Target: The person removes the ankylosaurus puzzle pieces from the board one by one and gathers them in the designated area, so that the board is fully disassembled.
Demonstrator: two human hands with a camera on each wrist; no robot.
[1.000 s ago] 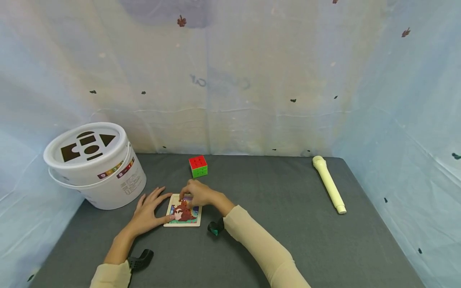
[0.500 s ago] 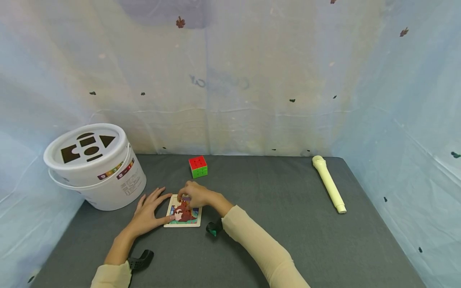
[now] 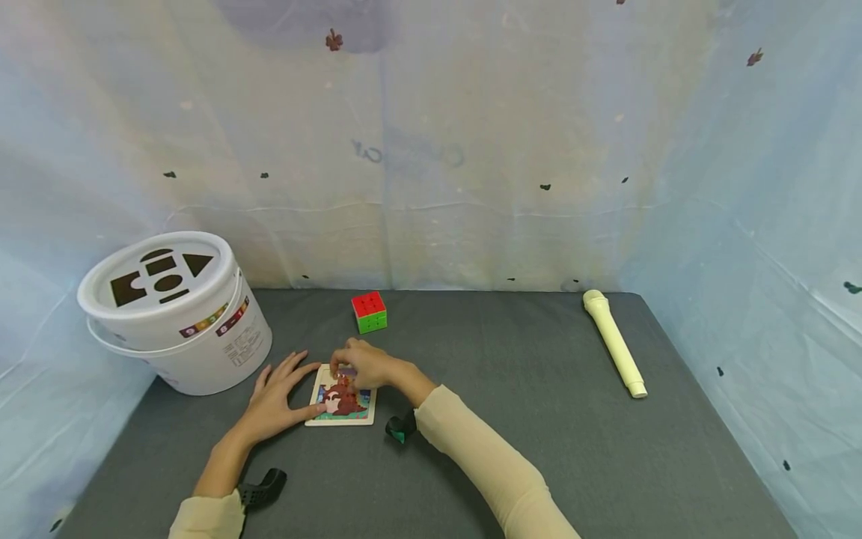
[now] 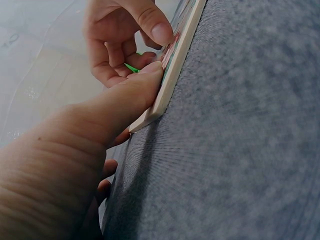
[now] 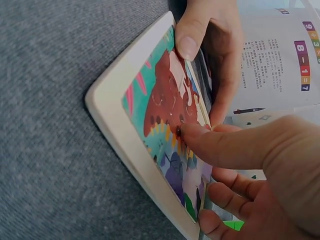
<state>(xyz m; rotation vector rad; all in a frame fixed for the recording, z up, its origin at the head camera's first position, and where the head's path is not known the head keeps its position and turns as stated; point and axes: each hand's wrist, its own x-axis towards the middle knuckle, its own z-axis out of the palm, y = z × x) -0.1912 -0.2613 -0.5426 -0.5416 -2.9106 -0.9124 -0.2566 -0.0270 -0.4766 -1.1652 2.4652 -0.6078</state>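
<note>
A small wooden jigsaw puzzle [image 3: 345,408] with a pale frame and a red dinosaur picture lies flat on the grey table. My left hand [image 3: 272,403] rests at its left side, fingers spread and thumb on the puzzle's lower left edge. Over the upper part, my right hand [image 3: 372,365] has curled fingers. In the right wrist view, its thumb touches the picture and its fingers bend at the far edge, pinching what looks like a purple puzzle piece [image 5: 205,171]. Bare wood shows at the upper left corner. My right fingers partly hide the piece.
Behind my left hand stands a white bucket [image 3: 245,348] with a shape-sorter lid [image 3: 101,292]. A red and green puzzle cube [image 3: 370,313] sits beyond the puzzle. Far right lies a pale yellow toy microphone [image 3: 616,344]. A plastic sheet backs the table.
My right hand has shifted slightly left and nearer over the puzzle's upper part. The left hand and the puzzle stay in place.
</note>
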